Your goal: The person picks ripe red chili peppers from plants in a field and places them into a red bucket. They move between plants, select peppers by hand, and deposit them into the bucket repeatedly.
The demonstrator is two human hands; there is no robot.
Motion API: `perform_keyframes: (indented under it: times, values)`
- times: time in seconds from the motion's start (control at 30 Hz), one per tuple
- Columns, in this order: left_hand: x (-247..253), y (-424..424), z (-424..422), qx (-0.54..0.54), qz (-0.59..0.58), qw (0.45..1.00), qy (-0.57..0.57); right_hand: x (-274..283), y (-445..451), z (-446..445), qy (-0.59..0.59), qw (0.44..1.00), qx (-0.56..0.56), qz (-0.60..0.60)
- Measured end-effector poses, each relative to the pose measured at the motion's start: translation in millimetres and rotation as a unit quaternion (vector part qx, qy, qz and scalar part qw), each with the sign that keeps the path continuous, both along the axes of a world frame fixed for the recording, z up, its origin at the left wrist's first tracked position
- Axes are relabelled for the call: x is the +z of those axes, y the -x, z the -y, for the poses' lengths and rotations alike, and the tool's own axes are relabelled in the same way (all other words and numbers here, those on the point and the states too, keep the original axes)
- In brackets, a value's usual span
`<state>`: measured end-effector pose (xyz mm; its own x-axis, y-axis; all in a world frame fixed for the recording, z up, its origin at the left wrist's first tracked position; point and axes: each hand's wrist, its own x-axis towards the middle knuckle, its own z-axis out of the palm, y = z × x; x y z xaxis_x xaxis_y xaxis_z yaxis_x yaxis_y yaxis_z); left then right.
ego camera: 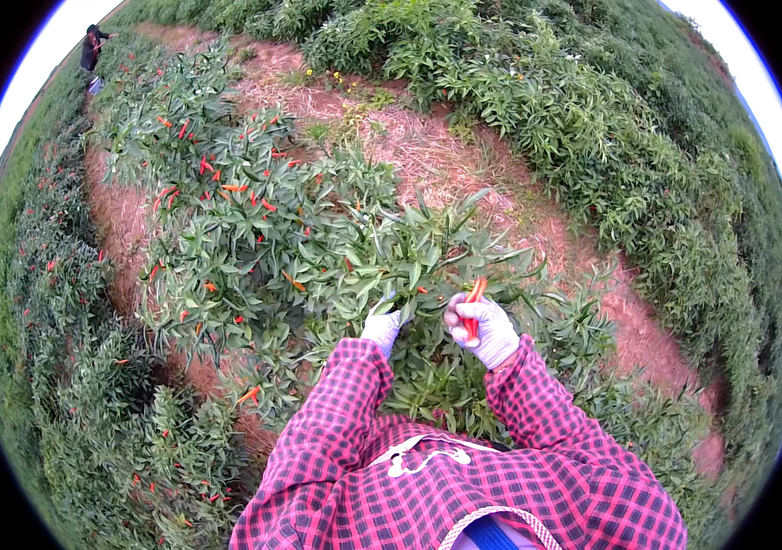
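Note:
Several red chili peppers (475,306) stick up out of my gloved right hand (486,327), whose fingers are closed around them. My gloved left hand (384,326) reaches into a chili plant (377,265); leaves cover its fingertips, so whether it grips a stem or fruit is hidden. Long green chilies hang among the leaves between and beyond both hands. A small red chili (422,290) shows in the foliage between the hands. More ripe chilies (234,188) dot the bushes ahead and to the left.
A straw-covered dirt path (425,151) runs past the plants on the right, with a dense green row (597,144) beyond it. Another chili row (61,275) lies to the left across a furrow (116,227). Far off at upper left stands a person (91,51) in dark clothing.

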<state>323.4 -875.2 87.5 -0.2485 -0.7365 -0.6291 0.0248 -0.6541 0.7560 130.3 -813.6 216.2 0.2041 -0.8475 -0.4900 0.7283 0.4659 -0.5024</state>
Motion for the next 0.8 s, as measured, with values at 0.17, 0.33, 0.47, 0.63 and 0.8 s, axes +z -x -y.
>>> perform_keyframes:
  times: [0.17, 0.33, 0.47, 0.63, 0.8]
  values:
    - [12, 8, -14, 0.036, -0.078, 0.995, 0.059, -33, -17, 25, 0.194, 0.654, 0.067, -0.728]
    - [26, 6, -26, -0.03, -0.032, 0.994, 0.105, -15, -38, 63, 0.032, 0.554, 0.291, -0.779]
    - [10, 10, -33, -0.1, 0.104, 0.981, 0.133, -18, -31, 70, 0.043, 0.547, 0.316, -0.774]
    - [-4, 15, -36, 0.03, -0.065, 0.996, 0.049, -39, -13, 61, 0.157, 0.477, 0.363, -0.784]
    - [-77, 2, -12, 0.271, -0.201, 0.939, -0.064, -48, -40, 39, 0.35, 0.408, 0.268, -0.799]
